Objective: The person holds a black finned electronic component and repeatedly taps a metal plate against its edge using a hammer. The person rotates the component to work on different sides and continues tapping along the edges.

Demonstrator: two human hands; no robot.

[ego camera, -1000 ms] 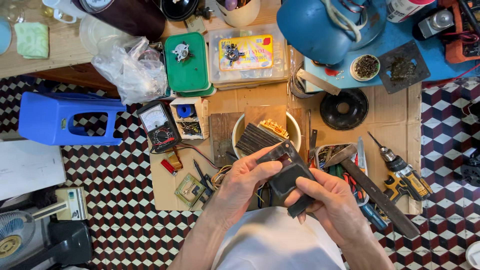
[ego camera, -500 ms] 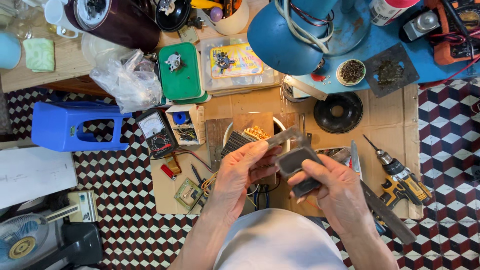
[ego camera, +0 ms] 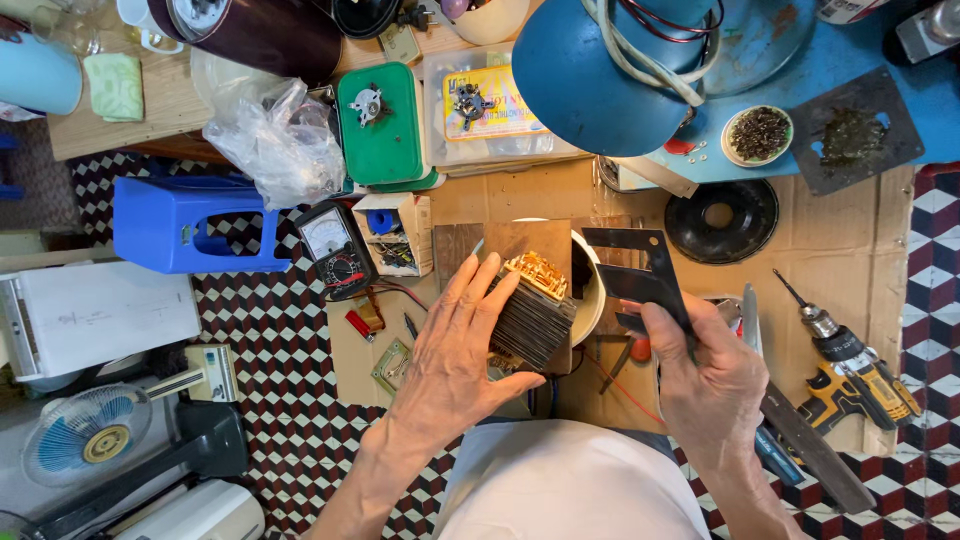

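Note:
My left hand (ego camera: 455, 350) grips a dark block of stacked metal plates (ego camera: 532, 320) with a gold-coloured part on its top. The block is held over a white bowl (ego camera: 590, 290) and a brown board on the cardboard. My right hand (ego camera: 705, 375) holds a flat black metal plate (ego camera: 640, 275) upright, just right of the block and apart from it.
A cordless drill (ego camera: 850, 375) and a long blade lie at the right. A black disc (ego camera: 722, 220), an analog meter (ego camera: 335, 250), a small box of parts, a green case (ego camera: 382, 125), a blue lamp shade (ego camera: 610, 70) and a blue stool (ego camera: 190, 225) surround the cardboard.
The two hands have come apart: my right hand has drawn the black plate off to the right, while my left hand keeps the stacked block.

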